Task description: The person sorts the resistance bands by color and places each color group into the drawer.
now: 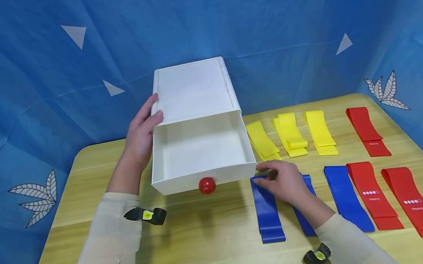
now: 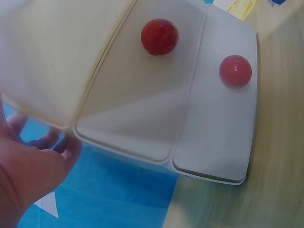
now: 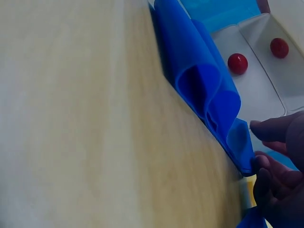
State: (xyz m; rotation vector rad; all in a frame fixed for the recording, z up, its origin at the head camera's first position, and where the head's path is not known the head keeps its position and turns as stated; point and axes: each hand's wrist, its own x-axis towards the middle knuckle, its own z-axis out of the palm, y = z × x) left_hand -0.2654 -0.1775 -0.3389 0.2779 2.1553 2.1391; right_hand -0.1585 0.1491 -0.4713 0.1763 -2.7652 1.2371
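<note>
Blue, flat, folded rubbery band (image 1: pixel 269 214) lies on the pale wooden tabletop (image 1: pixel 210 260), near the white plastic drawer cabinet (image 1: pixel 193 89). Right hand (image 1: pixel 284 180) has narrowly parted fingers at its far end; left hand (image 1: pixel 140 136) rests against the cabinet's side. Pinching one layer could unfold it.

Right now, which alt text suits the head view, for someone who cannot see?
A person's left hand touches a white box with its drawer pulled out, while the right hand is at the far end of a blue band; yellow bands and red bands lie nearby.
</note>
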